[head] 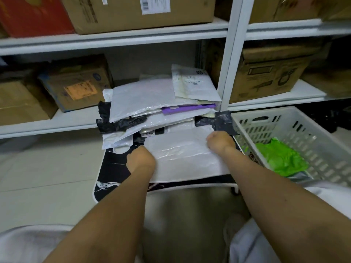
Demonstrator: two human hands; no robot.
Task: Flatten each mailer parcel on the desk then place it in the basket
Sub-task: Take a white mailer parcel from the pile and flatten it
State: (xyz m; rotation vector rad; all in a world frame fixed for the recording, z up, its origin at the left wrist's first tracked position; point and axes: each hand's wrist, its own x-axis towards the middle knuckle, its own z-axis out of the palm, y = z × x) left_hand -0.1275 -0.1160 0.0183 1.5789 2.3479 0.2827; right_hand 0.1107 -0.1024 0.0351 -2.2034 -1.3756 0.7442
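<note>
Both hands down on white mailer (182, 156): left hand (141, 160) at its left edge, right hand (220, 142) at the far right corner, both seen knuckles-up, fingers look curled onto the plastic, but pinching or fist-pressing, cannot tell. Mailer lies flat-ish on black marble-print desk (112, 164), creases mid-sheet. To flatten well: press and sweep outward from the centre, pushing air toward the open end. White slotted basket (296, 128) just right, green mailer (281, 158) inside. Beyond, unsorted mailer pile (152, 103).
</note>
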